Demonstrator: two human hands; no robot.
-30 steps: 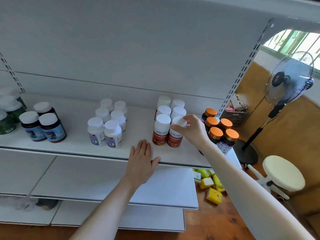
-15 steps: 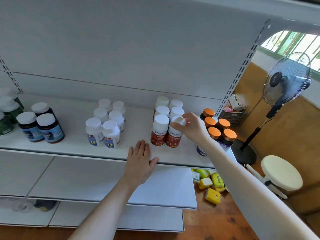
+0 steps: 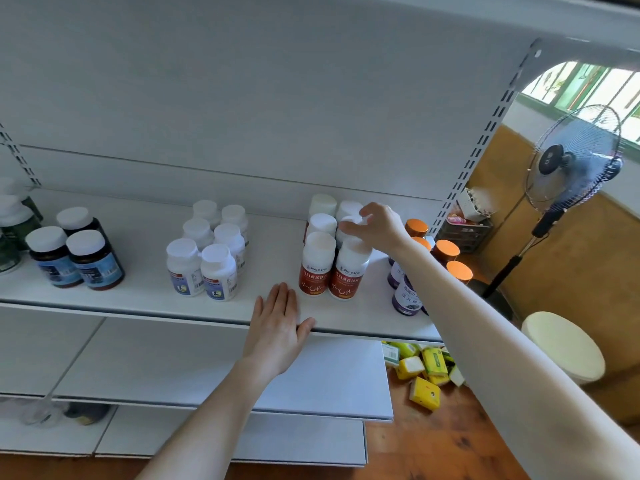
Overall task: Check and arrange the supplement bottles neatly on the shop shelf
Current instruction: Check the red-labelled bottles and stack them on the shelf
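Six white-capped, red-labelled plastic supplement bottles [image 3: 317,268] are standing two abreast on the white metal shop shelf [image 3: 138,296]. My right hand [image 3: 379,228] is curling its fingertips round the cap of the middle right-hand bottle [image 3: 350,221]; my left hand [image 3: 277,323] is lying flat and open on the shelf's front edge. They are looking light, rigid and slick-sided, so I am judging the cap the surest hold.

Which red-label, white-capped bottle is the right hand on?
The middle-row, right-column red-labelled white bottle: the right hand curls round its cap; the other five are not gripped.
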